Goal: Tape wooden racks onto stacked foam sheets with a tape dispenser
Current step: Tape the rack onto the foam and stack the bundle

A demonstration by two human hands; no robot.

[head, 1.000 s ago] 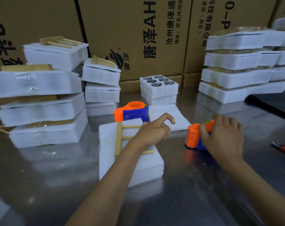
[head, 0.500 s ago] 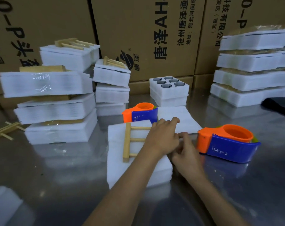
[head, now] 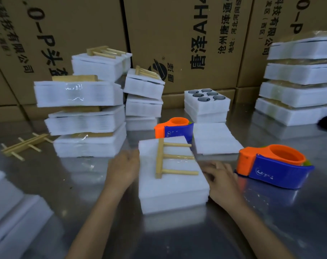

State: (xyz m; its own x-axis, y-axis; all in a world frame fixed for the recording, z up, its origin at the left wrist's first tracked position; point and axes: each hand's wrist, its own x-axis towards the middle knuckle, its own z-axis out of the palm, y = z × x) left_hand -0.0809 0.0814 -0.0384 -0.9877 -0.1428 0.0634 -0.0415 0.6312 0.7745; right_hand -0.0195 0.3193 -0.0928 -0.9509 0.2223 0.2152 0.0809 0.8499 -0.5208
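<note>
At the near centre of the steel table, both hands flank one foam stack. Left hand lies against the stack's left edge, fingers bent toward the foam; blur hides whether they grip it or only press, cannot tell. Right hand sits at the stack's right edge, fingers extended flat and pointing toward the foam, touching its side near the top; it holds nothing curled.

On top of the stack lies a wooden rack: one long rail running front to back, three pegs sticking out to the right. A strip of clear tape shows as a glossy band across the middle peg and down toward the right edge.

Just right of the right hand stands an orange-and-blue tape dispenser, resting on the table, apart from the hand. A second dispenser stands just behind the stack. A thin foam sheet pile lies between the two dispensers.

Left: taller bundles of foam, some wrapped in tape, with racks on top. A loose rack lies on the table further left. Back centre: a foam block with round holes. Right: more stacked bundles. Cardboard cartons with printed lettering line the back.
</note>
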